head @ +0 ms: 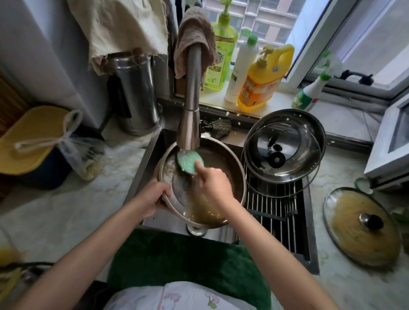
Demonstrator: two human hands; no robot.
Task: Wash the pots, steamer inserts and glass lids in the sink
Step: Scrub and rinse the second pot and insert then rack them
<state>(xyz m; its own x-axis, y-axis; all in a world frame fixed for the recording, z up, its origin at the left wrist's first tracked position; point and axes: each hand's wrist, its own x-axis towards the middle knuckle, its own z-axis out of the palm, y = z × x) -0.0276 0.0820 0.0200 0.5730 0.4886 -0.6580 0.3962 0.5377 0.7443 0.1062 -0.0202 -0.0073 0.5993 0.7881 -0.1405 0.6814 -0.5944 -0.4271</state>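
The left hand [153, 198] is gripping the near-left rim of the pot [224, 165], fingers curled over the edge, tilting it toward the person above the sink [308, 235]. To do this step well, that hand is probably best keeping the tilt steady so the murky water keeps pooling at the low near side, away from the patch being scrubbed.

In the middle, the faucet [192, 101] is running straight onto the green scrubber [187, 161], which is pressing against the pot's far-left inner wall. The right hand [212, 180] is pinching the scrubber, fingers closed on its lower edge. Working it in small circles around the wall, then dumping the brown water before rinsing, looks like the sound course.

The pot is steel, wide and shallow, its inside smeared with brownish residue and bits of food.

Further right, a steamer insert [300, 171] is sitting on the wire rack [274, 214] with a glass lid [265, 158] leaning in it. On the counter [333, 294] a second glass lid [351, 235], coated in yellow-brown film, is lying unwashed.
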